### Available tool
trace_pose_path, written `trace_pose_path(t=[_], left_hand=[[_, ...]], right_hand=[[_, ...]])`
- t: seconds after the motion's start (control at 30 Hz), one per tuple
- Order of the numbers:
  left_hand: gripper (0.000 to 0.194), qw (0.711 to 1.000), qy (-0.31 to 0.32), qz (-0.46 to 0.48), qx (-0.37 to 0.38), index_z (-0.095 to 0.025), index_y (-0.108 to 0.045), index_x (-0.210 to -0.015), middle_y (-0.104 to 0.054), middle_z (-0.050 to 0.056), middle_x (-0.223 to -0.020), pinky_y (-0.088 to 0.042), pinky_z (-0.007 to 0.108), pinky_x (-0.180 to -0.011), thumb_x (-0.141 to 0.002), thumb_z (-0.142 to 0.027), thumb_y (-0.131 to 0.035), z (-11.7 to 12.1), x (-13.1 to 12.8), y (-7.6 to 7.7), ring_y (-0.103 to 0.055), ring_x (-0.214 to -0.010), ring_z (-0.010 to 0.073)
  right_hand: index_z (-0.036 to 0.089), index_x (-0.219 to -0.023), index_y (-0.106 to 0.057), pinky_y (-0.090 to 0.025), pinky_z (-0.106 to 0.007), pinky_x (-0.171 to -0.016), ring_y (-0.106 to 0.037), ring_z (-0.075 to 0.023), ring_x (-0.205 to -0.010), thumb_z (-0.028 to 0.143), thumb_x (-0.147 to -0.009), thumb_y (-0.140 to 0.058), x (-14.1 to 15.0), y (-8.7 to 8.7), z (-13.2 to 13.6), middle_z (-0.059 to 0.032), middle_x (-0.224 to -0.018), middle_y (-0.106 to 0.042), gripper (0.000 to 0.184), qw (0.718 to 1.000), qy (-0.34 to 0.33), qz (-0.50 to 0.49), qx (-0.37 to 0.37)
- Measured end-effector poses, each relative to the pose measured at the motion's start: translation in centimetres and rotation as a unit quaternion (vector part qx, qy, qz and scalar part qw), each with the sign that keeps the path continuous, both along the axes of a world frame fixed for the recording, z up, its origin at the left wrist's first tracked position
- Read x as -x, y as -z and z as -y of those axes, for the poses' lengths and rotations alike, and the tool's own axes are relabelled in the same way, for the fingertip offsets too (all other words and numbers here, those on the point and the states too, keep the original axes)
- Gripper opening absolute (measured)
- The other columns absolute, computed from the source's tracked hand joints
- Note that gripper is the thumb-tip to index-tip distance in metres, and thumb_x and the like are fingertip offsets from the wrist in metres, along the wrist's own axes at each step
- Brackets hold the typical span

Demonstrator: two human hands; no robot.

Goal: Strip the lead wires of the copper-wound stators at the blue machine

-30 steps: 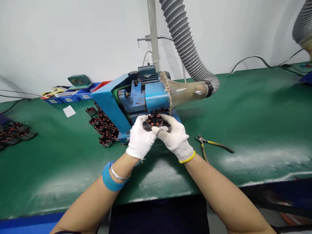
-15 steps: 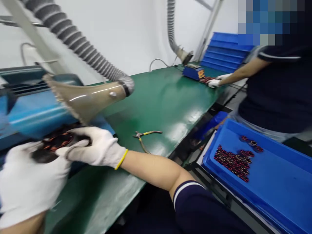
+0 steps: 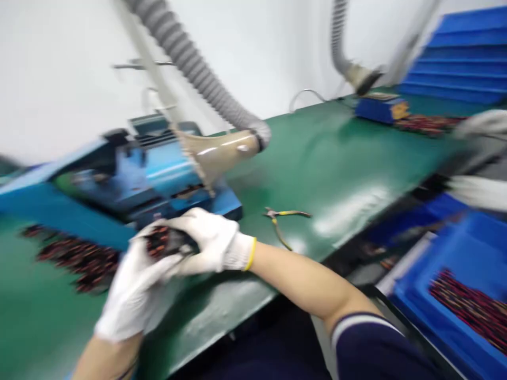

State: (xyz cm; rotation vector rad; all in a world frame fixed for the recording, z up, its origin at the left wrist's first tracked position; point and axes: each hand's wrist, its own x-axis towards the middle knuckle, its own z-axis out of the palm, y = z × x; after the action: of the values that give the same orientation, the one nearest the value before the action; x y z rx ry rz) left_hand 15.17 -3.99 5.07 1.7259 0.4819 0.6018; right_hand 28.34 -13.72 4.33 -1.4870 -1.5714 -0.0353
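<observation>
My left hand (image 3: 130, 290), in a white glove, is closed around a small dark part with copper-coloured windings (image 3: 158, 241), like a wound motor core. From the other side, my right hand (image 3: 209, 238), in a white glove with a yellow cuff, grips the same part, thumb in front. Blur and fingers hide much of it. Both hands are just in front of a blue machine (image 3: 170, 169), above the green bench top (image 3: 301, 174). Left of them, several similar wound parts (image 3: 77, 258) lie heaped on the bench.
A tan hood (image 3: 222, 150) on a ribbed hose covers the machine's right end. Yellow-handled cutters (image 3: 283, 216) lie right of my hands. Farther right are a blue box (image 3: 378, 108), a co-worker's gloved hand (image 3: 481, 192) and a blue tray (image 3: 412, 279) of wound parts.
My view has swung left, bringing the machine's left side and the heap of wound parts into sight. Both hands still hold the part, now nearer the machine's front.
</observation>
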Motion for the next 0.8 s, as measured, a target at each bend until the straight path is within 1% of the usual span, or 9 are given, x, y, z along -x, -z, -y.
trace_pose_path(t=[0.07, 0.13, 0.23, 0.33, 0.43, 0.53, 0.6, 0.67, 0.8], left_hand=[[0.069, 0.991, 0.025, 0.043, 0.123, -0.027, -0.053, -0.124, -0.061, 0.006, -0.128, -0.051, 0.050, -0.100, -0.060, -0.034, -0.078, -0.2, 0.6, 0.2, -0.058, -0.119, 0.0330], [0.079, 0.982, 0.049, 0.075, 0.165, -0.024, -0.049, -0.128, -0.056, 0.009, -0.135, -0.049, 0.044, -0.103, -0.056, -0.029, -0.081, -0.5, 0.7, 0.5, -0.053, -0.125, 0.0311], [0.082, 0.981, 0.059, 0.085, 0.165, -0.024, -0.047, -0.128, -0.053, 0.009, -0.137, -0.048, 0.040, -0.104, -0.053, -0.021, -0.081, -0.9, 0.8, 0.9, -0.051, -0.128, 0.0295], [0.078, 0.984, 0.044, 0.075, 0.155, -0.024, -0.048, -0.127, -0.052, 0.009, -0.139, -0.048, 0.038, -0.103, -0.056, -0.018, -0.079, -0.8, 1.1, 1.0, -0.049, -0.130, 0.0285], [0.072, 0.985, 0.034, 0.069, 0.152, -0.024, -0.049, -0.127, -0.053, 0.009, -0.136, -0.051, 0.037, -0.099, -0.062, -0.020, -0.078, -0.6, 1.2, 1.0, -0.052, -0.126, 0.0275], [0.068, 0.985, 0.022, 0.072, 0.153, -0.023, -0.049, -0.125, -0.057, 0.010, -0.131, -0.052, 0.039, -0.098, -0.064, -0.024, -0.079, -0.7, 0.9, 1.1, -0.057, -0.120, 0.0269], [0.065, 0.990, 0.004, 0.072, 0.123, -0.022, -0.050, -0.123, -0.060, 0.011, -0.128, -0.052, 0.042, -0.098, -0.064, -0.026, -0.079, -0.9, 0.6, 1.3, -0.059, -0.117, 0.0273], [0.063, 0.995, -0.010, 0.082, 0.061, -0.020, -0.050, -0.120, -0.060, 0.012, -0.127, -0.051, 0.044, -0.100, -0.064, -0.028, -0.079, -1.1, 0.3, 1.6, -0.059, -0.118, 0.0276], [0.057, 0.991, -0.041, 0.092, -0.090, -0.019, -0.050, -0.120, -0.056, 0.014, -0.132, -0.047, 0.046, -0.104, -0.067, -0.022, -0.072, -1.5, 0.2, 2.2, -0.057, -0.120, 0.0270]], right_hand=[[0.017, -0.134, -0.051, -0.052, -0.032, -0.090, -0.063, -0.0224, -0.103, 0.043, -0.081, -0.067, 0.4, 0.7, 0.2, -0.0100, -0.113, -0.062, 0.061, 0.999, 0.044, -0.010, 0.009], [0.018, -0.136, -0.049, -0.053, -0.035, -0.087, -0.063, -0.0232, -0.100, 0.041, -0.086, -0.059, 0.4, 1.1, 0.0, -0.0108, -0.115, -0.061, 0.055, 0.999, 0.040, 0.006, 0.012], [0.014, -0.135, -0.049, -0.055, -0.040, -0.083, -0.062, -0.0274, -0.099, 0.040, -0.091, -0.051, 0.5, 1.2, -0.2, -0.0147, -0.113, -0.062, 0.051, 0.998, 0.026, 0.058, -0.024], [0.012, -0.130, -0.052, -0.055, -0.042, -0.083, -0.062, -0.0287, -0.101, 0.040, -0.094, -0.045, 0.5, 1.0, -0.2, -0.0163, -0.113, -0.063, 0.047, 0.996, 0.019, 0.077, -0.040], [0.017, -0.126, -0.055, -0.056, -0.039, -0.084, -0.064, -0.0253, -0.099, 0.040, -0.091, -0.051, 0.6, 1.1, -0.1, -0.0128, -0.111, -0.064, 0.042, 0.999, 0.011, 0.024, -0.038], [0.019, -0.129, -0.053, -0.055, -0.039, -0.088, -0.063, -0.0245, -0.102, 0.040, -0.081, -0.065, 0.9, 1.4, -0.3, -0.0110, -0.115, -0.063, 0.054, 0.996, 0.040, -0.076, -0.006], [0.019, -0.128, -0.054, -0.054, -0.041, -0.091, -0.063, -0.0246, -0.103, 0.037, -0.076, -0.069, 1.2, 1.5, -0.4, -0.0109, -0.116, -0.062, 0.057, 0.990, 0.052, -0.132, 0.026], [0.018, -0.124, -0.059, -0.054, -0.041, -0.090, -0.064, -0.0242, -0.099, 0.032, -0.075, -0.069, 1.5, 1.5, -0.6, -0.0100, -0.113, -0.065, 0.052, 0.981, 0.046, -0.178, 0.063], [0.018, -0.113, -0.065, -0.057, -0.037, -0.077, -0.066, -0.0196, -0.080, 0.030, -0.081, -0.062, 1.7, 1.4, -0.6, -0.0059, -0.093, -0.070, 0.035, 0.953, -0.003, -0.282, 0.108]])
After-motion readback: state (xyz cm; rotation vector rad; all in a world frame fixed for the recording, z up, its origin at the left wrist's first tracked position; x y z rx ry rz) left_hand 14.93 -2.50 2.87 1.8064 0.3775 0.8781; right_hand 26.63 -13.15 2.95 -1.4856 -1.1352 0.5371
